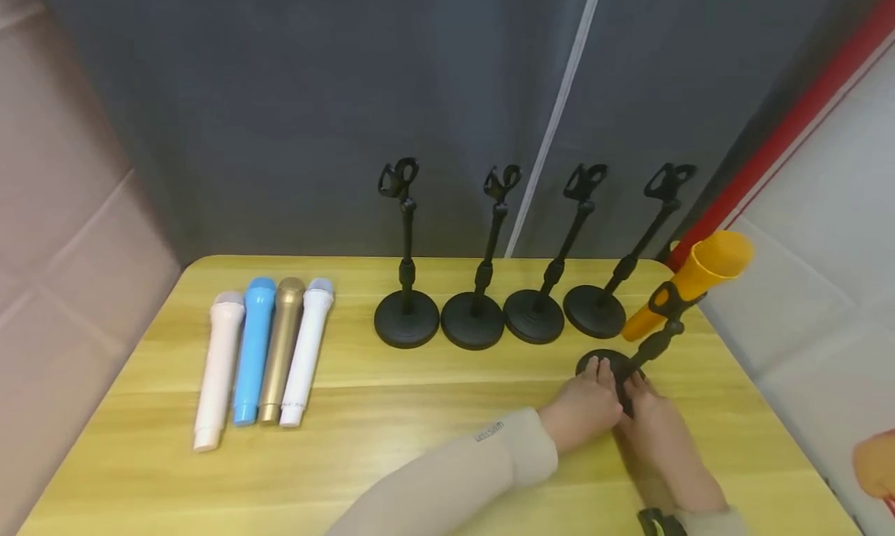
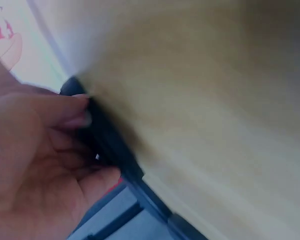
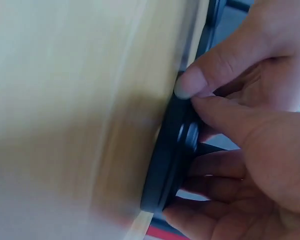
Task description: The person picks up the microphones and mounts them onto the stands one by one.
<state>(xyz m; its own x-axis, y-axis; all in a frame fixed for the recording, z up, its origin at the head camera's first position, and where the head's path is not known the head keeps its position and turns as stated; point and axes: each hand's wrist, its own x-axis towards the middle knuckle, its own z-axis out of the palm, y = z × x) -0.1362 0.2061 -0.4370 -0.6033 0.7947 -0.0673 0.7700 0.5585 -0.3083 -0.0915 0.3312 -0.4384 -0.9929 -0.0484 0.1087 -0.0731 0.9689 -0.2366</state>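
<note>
Both hands hold the round base of the nearest black microphone stand (image 1: 653,348) at the table's right side. My left hand (image 1: 583,408) grips the base from the left, and my right hand (image 1: 660,431) grips it from the right and front. In the right wrist view, the thumbs and fingers of both hands pinch the rim of the black base (image 3: 162,155). The left wrist view shows my left hand (image 2: 45,150) with its fingers on the base edge (image 2: 107,135). The stand leans right in the head view, its clip in front of an orange tube (image 1: 699,268) with a wide end.
Several more black stands stand in a row along the back, including the leftmost stand (image 1: 407,318) and the rightmost stand (image 1: 594,312). At the left lie a pink microphone (image 1: 219,365), a blue microphone (image 1: 253,349), a gold microphone (image 1: 282,349) and a white microphone (image 1: 306,349).
</note>
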